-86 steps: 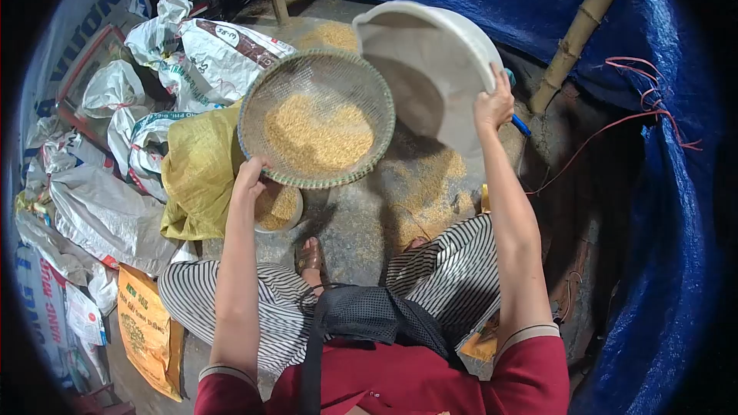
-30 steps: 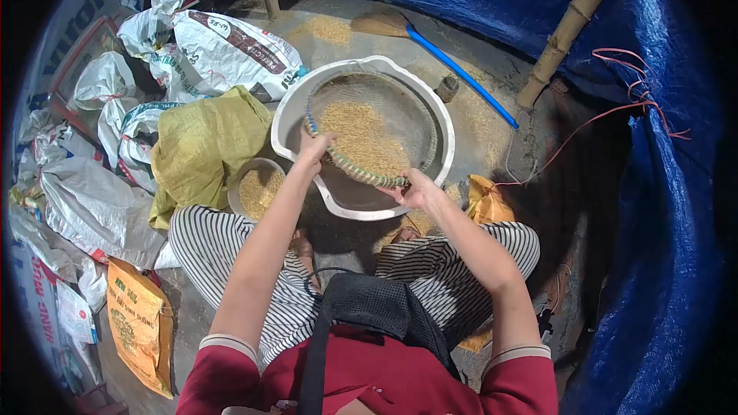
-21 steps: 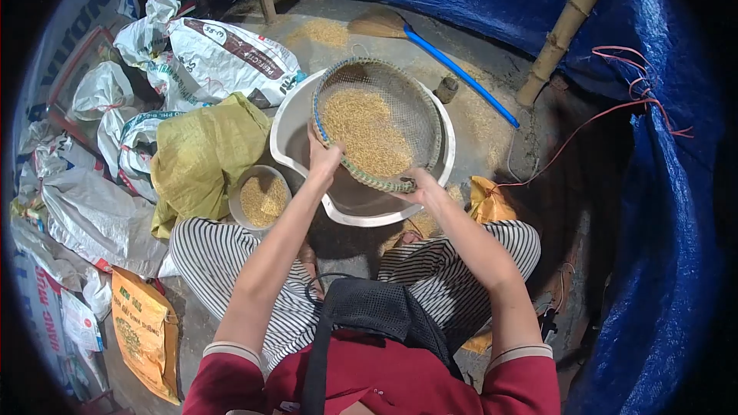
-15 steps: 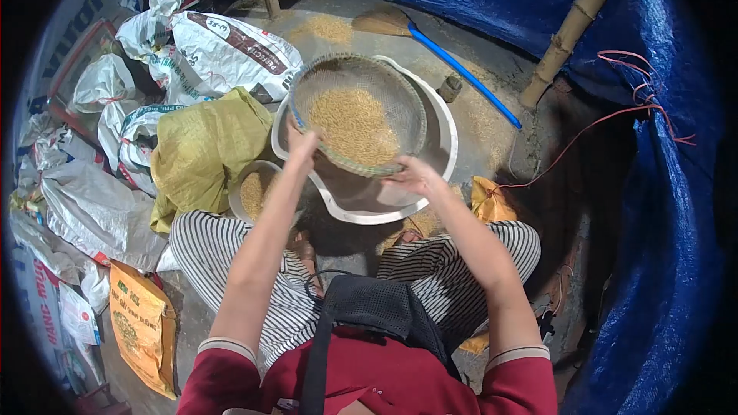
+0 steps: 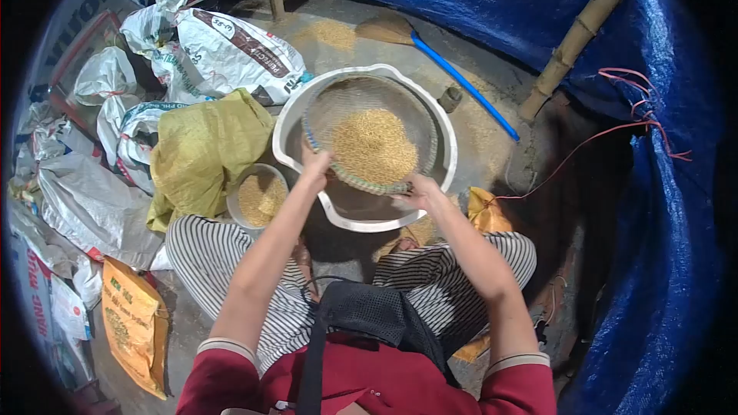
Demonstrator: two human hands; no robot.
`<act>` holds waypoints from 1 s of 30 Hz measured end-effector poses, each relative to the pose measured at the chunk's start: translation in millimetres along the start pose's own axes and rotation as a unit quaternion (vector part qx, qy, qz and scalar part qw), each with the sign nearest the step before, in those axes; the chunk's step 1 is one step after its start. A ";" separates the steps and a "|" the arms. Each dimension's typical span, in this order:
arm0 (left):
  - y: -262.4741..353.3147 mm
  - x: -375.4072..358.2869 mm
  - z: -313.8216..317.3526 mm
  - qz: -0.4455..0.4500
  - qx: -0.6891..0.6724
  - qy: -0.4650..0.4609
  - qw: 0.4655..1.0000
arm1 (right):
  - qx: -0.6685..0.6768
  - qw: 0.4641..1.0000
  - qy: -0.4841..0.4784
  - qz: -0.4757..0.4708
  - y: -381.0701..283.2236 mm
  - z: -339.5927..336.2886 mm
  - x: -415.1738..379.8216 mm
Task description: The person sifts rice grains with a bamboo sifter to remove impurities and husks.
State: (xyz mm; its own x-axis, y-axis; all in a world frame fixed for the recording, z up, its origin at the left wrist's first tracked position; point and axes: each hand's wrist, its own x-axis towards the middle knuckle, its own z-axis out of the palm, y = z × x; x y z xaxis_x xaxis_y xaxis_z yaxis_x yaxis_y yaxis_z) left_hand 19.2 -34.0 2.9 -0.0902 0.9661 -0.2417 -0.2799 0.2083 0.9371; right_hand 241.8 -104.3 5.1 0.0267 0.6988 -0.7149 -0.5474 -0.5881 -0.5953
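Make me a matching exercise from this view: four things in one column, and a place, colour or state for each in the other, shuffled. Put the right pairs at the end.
Things
1. Woven sieve
2. Basin
3. Broom
4. Sack nearest the basin

Places, colours and states
A. Blue-handled, lying beyond the basin
B. Held by the left hand and the right hand, with grain in it
C. Olive-yellow, beside a small bowl of grain
D. White, beneath the sieve

Right pairs: 1-B, 2-D, 3-A, 4-C
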 end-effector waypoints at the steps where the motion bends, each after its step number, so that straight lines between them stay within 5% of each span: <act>1: 10.2 -4.8 -4.4 -0.010 -0.042 -0.017 0.999 | -0.009 0.999 0.042 -0.020 -1.9 9.0 -3.2; 6: -8.6 6.3 -14.9 0.015 -0.078 0.005 0.997 | -0.113 0.974 0.057 -0.188 9.5 11.3 -0.7; 8: -11.4 13.0 -22.6 -0.038 -0.136 -0.064 0.988 | -0.212 0.886 0.143 -0.387 17.3 8.2 11.0; 12: -24.4 4.5 -17.6 -0.095 -0.252 -0.046 0.962 | -0.163 0.905 0.124 -0.372 10.5 13.0 5.1; 14: -27.5 5.0 -12.3 -0.151 -0.235 0.017 0.960 | -0.128 0.971 0.116 -0.163 -3.2 23.7 -17.2; 17: -34.5 15.4 -16.0 -0.150 -0.162 0.025 0.975 | -0.082 0.986 0.099 -0.110 4.9 16.1 -12.5; 21: -18.2 9.7 -11.5 -0.078 -0.179 -0.014 0.981 | -0.078 0.966 0.126 -0.213 12.7 9.8 -8.7; 23: 3.4 6.3 -11.0 -0.052 -0.154 -0.063 0.985 | -0.119 0.915 0.131 -0.363 14.7 10.9 -7.6; 30: -33.7 9.8 -10.3 -0.171 -0.220 -0.023 0.960 | -0.115 0.964 0.139 -0.197 -4.8 13.5 -12.3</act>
State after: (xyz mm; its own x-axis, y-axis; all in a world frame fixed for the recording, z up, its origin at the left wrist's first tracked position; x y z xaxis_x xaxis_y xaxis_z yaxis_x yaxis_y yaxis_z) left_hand 17.9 -33.0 -33.7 0.1186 0.8605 -0.4954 -0.6634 0.4399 0.6053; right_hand 232.7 -104.6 21.7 0.4353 0.7691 -0.4680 -0.2490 -0.3966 -0.8835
